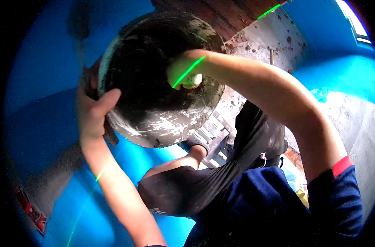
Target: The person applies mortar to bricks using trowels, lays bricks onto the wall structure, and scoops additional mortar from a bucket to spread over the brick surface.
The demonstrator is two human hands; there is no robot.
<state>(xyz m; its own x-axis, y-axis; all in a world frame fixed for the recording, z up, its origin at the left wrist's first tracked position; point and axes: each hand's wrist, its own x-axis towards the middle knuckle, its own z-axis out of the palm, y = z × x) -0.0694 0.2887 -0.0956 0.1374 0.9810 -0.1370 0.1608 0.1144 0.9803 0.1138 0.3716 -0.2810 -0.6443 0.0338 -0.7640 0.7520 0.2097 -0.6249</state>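
Heading the list, blue-painted walls (43, 78), at left and right. Next, one round bucket (175, 123), dark inside and smeared with pale residue, tilted with its mouth toward the viewer, just above one bent leg. One navy short-sleeved shirt (253, 197), with one red cuff band showing. One pair of dark trousers (187, 187), two legs visible. One patch of reddish brick (224, 20), top. Two bare hands, apart from each other: one left hand (95, 109), clamped on the bucket's left rim, thumb over the edge; one right hand (183, 70), inside the bucket's mouth, fingers curled around one pale round-ended object (193, 81), kind not tellable. One slatted metal platform (208, 132), below the bucket. One window (354, 20), upper right. One dark shoe (198, 142), beside the slats. One short upright pipe (271, 57), smallest.
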